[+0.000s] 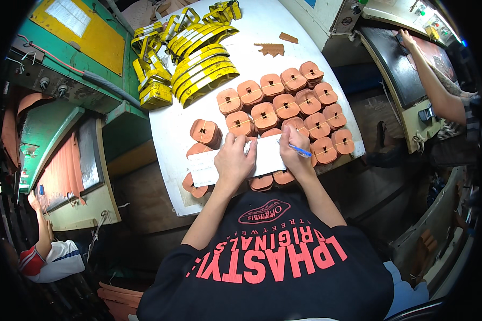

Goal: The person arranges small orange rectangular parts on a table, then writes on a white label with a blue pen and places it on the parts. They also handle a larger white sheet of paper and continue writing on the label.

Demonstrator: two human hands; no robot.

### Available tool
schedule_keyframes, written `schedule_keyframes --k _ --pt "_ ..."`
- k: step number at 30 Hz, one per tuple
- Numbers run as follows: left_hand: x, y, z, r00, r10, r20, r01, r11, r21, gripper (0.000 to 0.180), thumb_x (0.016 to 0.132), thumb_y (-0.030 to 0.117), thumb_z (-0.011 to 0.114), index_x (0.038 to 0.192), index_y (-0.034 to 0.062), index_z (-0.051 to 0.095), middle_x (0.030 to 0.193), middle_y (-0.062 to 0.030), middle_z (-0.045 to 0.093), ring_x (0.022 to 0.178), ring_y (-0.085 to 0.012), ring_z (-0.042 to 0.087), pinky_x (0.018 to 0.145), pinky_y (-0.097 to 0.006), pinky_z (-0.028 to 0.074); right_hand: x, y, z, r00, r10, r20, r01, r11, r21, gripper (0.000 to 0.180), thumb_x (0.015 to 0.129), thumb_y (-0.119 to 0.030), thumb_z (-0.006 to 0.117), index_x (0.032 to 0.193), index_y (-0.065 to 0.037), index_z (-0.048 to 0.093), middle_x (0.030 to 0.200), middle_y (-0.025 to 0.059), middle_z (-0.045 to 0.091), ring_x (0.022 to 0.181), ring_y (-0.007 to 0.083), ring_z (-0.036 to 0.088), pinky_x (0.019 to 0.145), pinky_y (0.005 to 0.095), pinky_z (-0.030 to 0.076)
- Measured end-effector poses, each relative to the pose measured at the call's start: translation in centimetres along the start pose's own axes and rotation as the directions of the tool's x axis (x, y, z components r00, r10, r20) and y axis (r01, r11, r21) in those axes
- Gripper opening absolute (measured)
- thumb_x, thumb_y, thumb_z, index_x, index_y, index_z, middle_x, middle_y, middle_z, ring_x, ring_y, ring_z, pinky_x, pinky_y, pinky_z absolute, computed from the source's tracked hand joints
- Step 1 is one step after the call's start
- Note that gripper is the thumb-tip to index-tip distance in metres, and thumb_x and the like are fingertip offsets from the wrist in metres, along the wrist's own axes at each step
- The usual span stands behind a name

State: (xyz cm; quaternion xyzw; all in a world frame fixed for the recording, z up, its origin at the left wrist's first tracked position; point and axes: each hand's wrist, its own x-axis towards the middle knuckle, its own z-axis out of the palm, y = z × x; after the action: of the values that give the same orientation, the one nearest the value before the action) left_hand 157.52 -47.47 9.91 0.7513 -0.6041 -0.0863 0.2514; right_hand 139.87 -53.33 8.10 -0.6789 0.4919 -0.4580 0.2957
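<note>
White paper slip (235,159): long rectangle, lying across the front bundles on the white table (262,32), pressed flat under the left hand (234,160); right hand (294,151) rests on its right end with a blue pen (299,151).

Yellow panel (80,32): large rectangle on the green machine, top left. A white rectangular label (69,16) sits on it, tilted with the panel, faint lines of print.

Small blue sticker (41,190) on the left machine's grey bed, near its front edge.
</note>
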Motion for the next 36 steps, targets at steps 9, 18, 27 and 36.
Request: schedule_keyframes --k 9,18,27,36 --pt "0.0 -0.2 0.0 1.000 0.013 -0.010 -0.013 1.000 -0.006 0.026 0.095 0.038 0.078 0.096 0.0118 0.073 0.099 -0.0079 0.067 0.081 -0.0337 0.072 0.068 -0.046 0.057 0.1 -0.3 0.0 1.000 0.022 0.004 -0.022 1.000 -0.013 0.035 0.112 -0.016 0.056 0.082 0.000 0.055 0.065 0.0203 0.057 0.055 0.0346 0.061 0.054 0.0440 0.046" --pt "0.1 -0.1 -0.2 0.999 -0.001 0.033 0.001 1.000 -0.010 0.026 0.097 0.038 0.075 0.097 0.0126 0.073 0.102 -0.0102 0.065 0.086 -0.0336 0.073 0.069 -0.049 0.057 0.2 -0.4 0.3 0.999 -0.016 -0.041 0.015 1.000 -0.026 0.036 0.114 -0.017 0.052 0.082 -0.001 0.055 0.062 0.0178 0.059 0.053 0.0309 0.062 0.053 0.0436 0.046" --pt "0.1 -0.2 -0.2 1.000 0.005 0.003 -0.005 1.000 -0.007 0.027 0.096 0.038 0.077 0.096 0.0118 0.073 0.100 -0.0080 0.067 0.081 -0.0334 0.073 0.068 -0.047 0.057 0.3 -0.7 -0.3 0.998 0.009 -0.060 -0.009 1.000 0.002 0.031 0.112 -0.012 0.054 0.083 0.001 0.056 0.063 0.0196 0.057 0.055 0.0350 0.062 0.053 0.0438 0.046" --pt "0.1 -0.3 -0.1 1.000 0.020 -0.008 -0.021 0.999 -0.028 0.024 0.095 0.037 0.078 0.095 0.0126 0.073 0.099 -0.0081 0.067 0.081 -0.0341 0.073 0.068 -0.047 0.057 -0.1 -1.7 0.2 0.998 0.051 -0.036 -0.047 0.993 0.107 0.036 0.114 -0.016 0.052 0.082 0.000 0.056 0.063 0.0141 0.059 0.054 0.0256 0.061 0.055 0.0402 0.047"
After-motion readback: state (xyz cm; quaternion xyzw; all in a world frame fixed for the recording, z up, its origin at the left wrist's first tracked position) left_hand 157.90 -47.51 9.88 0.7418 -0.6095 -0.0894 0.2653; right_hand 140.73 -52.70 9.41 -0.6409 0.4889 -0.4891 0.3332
